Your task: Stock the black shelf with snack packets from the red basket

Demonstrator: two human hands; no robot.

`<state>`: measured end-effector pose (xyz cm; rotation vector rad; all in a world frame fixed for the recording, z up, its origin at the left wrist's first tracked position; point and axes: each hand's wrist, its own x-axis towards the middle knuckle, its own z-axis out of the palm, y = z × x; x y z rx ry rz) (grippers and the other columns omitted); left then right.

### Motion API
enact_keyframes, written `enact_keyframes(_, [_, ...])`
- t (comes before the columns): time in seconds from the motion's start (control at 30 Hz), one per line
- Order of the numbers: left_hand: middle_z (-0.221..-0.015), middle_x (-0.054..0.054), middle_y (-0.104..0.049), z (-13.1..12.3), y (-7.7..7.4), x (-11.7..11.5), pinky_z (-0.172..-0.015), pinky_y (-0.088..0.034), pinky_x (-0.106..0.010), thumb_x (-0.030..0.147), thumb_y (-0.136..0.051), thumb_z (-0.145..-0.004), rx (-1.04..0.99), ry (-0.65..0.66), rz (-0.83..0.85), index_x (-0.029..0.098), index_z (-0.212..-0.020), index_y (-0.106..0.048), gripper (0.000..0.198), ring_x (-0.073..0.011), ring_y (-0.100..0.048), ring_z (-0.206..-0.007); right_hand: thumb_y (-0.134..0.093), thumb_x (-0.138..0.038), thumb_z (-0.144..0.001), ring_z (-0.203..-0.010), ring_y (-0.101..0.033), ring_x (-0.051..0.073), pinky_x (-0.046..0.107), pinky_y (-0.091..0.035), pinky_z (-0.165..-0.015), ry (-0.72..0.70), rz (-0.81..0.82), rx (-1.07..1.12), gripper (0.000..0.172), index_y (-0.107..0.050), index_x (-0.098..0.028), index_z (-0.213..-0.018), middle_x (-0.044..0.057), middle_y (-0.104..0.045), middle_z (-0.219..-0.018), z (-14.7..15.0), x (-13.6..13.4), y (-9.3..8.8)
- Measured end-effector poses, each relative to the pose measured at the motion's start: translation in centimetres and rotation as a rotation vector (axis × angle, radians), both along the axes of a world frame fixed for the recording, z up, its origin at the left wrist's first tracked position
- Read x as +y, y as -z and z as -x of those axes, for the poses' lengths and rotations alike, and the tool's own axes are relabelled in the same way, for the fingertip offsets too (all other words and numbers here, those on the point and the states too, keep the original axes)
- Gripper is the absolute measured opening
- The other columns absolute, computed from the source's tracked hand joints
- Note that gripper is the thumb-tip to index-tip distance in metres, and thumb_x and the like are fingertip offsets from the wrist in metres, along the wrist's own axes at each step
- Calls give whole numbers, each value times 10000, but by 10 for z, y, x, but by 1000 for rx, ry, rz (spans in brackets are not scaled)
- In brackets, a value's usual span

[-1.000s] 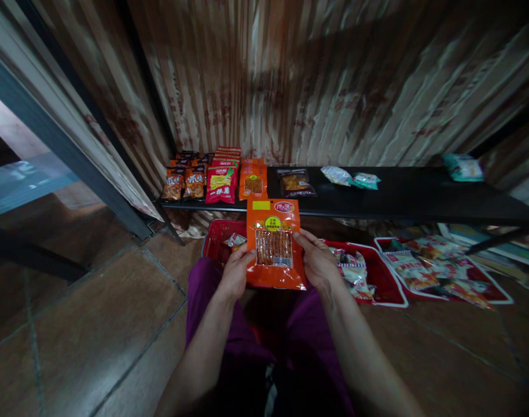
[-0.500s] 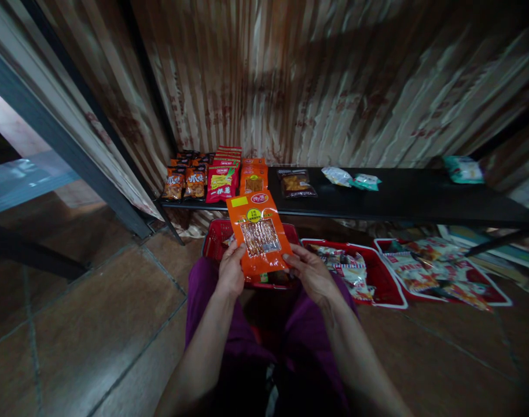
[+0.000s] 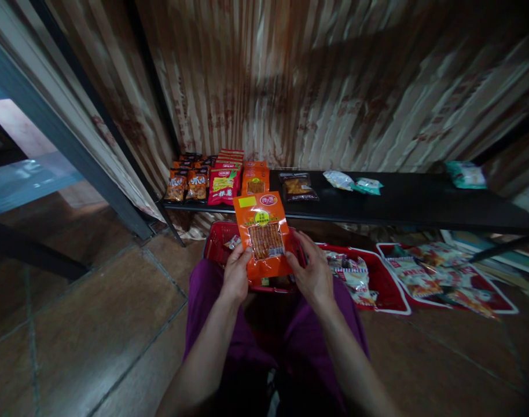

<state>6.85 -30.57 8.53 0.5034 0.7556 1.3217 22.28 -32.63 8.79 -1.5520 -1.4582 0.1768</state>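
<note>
An orange snack packet [image 3: 264, 217] with a clear window showing brown strips is tilted up in front of me. My left hand [image 3: 237, 275] is closed on its lower left edge, thumb on the front. At the lower right edge, my right hand [image 3: 314, 272] has its thumb against the packet, with the fingers spread away from it. Behind the packet's top edge, similar orange packets [image 3: 254, 184] stand in a row on the black shelf [image 3: 412, 200]. Below my hands is a red basket [image 3: 216, 240], its contents partly hidden by the packet.
Left on the shelf stand red packets [image 3: 224, 185] and black-orange packets [image 3: 197, 185]. A dark packet [image 3: 298, 186], a white packet [image 3: 338, 180], and teal packets [image 3: 367, 186] lie further right. Red baskets [image 3: 388, 284] holding snack bags sit on the floor at right.
The orange packet has shifted slightly right and its window shows less glare. My right hand's fingers have spread away from the packet; my left hand keeps its hold.
</note>
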Motion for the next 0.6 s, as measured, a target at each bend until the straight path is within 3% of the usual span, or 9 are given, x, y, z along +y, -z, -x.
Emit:
enact_keyframes(0.07, [-1022,-43,-706,-2,0,-2,-976,-408,-363,318,-726,-655,42,9,-44,195,-989,-682,358,-222,-610,-1046,-517,-374,-834,-1239,-463,263,489,-326,-1059,-13,-44,-90,418,-567,-220,-1219,99,-561,-1300,6,-2,-7])
enact_keyframes(0.17, [-1079,-34,-689,-7,-1,-6,-984,-397,-348,319,-666,-726,127,21,-132,210,-1024,-677,318,-214,-591,-1073,-502,-406,-848,-1255,-452,253,469,-336,-1061,-90,4,-21,457,-534,-220,-1265,96,-546,-1321,16,-3,-13])
enact_keyframes(0.4, [-1136,-53,-661,-20,-8,-21,-1053,-336,-371,229,-609,-778,444,17,-311,236,-1041,-680,273,-231,-541,-1146,-651,-439,-764,-1298,-413,232,390,-287,-1097,-378,209,562,643,-441,-281,-1351,28,-463,-1409,33,-9,-21])
enact_keyframes(0.5, [-1172,-70,-640,-24,-14,-28,-1109,-255,-378,150,-652,-715,523,-13,-366,249,-1018,-692,321,-250,-481,-1222,-668,-439,-751,-1283,-430,213,362,-286,-1101,-363,232,736,584,-503,-300,-1294,-3,-511,-1366,36,-11,-19])
enact_keyframes(0.6, [-1249,-70,-594,-24,-20,-33,-1132,-208,-392,108,-674,-666,557,-2,-393,263,-1043,-691,408,-271,-435,-1266,-667,-475,-729,-1199,-517,213,346,-378,-1047,-230,280,964,463,-604,-314,-1159,-16,-610,-1247,37,-8,-13])
